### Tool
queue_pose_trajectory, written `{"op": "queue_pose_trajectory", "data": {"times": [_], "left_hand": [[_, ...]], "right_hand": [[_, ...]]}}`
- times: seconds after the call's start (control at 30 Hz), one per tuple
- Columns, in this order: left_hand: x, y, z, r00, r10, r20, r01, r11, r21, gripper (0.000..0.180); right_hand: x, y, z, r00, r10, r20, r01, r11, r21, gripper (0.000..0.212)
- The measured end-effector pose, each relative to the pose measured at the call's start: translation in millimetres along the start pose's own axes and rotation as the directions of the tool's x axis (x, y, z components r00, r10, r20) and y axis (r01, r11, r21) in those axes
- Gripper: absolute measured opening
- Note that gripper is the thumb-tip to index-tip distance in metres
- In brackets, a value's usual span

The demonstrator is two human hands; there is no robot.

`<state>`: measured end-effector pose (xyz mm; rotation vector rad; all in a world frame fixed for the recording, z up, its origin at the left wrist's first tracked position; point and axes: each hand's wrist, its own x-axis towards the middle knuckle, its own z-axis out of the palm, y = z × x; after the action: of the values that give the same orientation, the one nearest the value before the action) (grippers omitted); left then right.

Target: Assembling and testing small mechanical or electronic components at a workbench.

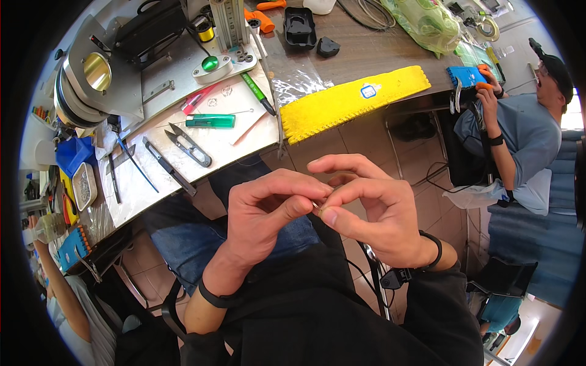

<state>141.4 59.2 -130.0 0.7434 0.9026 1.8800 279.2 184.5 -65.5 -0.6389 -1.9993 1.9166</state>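
Above my lap, my left hand and my right hand meet fingertip to fingertip. Between the pinched thumbs and index fingers shows a tiny shiny sliver, too small to name. Both hands are closed on it, with the right hand's other fingers loosely curled. On the bench edge beyond my left hand lie thread snips, a dark slim knife and a green lighter. A green marker rests farther back.
A yellow felt strip lies along the table's front edge. Left of it stands a machine with a brass disc. A black plastic tray sits at the back. A co-worker handles a blue pouch on the right; another person's arm shows at left.
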Motion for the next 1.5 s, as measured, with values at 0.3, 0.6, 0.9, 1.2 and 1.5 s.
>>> {"op": "queue_pose_trajectory", "data": {"times": [0.3,0.6,0.9,1.2,1.5], "left_hand": [[1.0,-2.3,2.0,0.999,-0.017,-0.038,0.012,0.991,-0.135,0.011],[-0.3,-2.6,3.6,0.996,-0.069,-0.064,0.053,0.973,-0.223,0.012],[1.1,-4.0,4.2,0.996,-0.050,-0.068,0.038,0.984,-0.173,0.012],[8.9,1.5,11.2,0.997,-0.029,-0.067,0.031,0.999,0.025,0.014],[81.2,32.0,37.4,0.970,-0.056,-0.238,0.137,0.930,0.341,0.021]], "right_hand": [[-1.0,2.4,-0.7,0.996,-0.086,0.008,0.086,0.994,-0.071,0.012],[0.0,1.5,-0.4,0.996,-0.094,0.012,0.094,0.990,-0.101,0.013],[1.0,1.9,-1.3,0.998,-0.067,0.006,0.067,0.992,-0.102,0.011],[-0.4,7.7,-8.6,0.998,0.060,0.015,-0.062,0.967,0.249,0.012],[13.8,56.5,-96.7,0.955,0.118,-0.273,0.050,0.841,0.539,0.014]]}}
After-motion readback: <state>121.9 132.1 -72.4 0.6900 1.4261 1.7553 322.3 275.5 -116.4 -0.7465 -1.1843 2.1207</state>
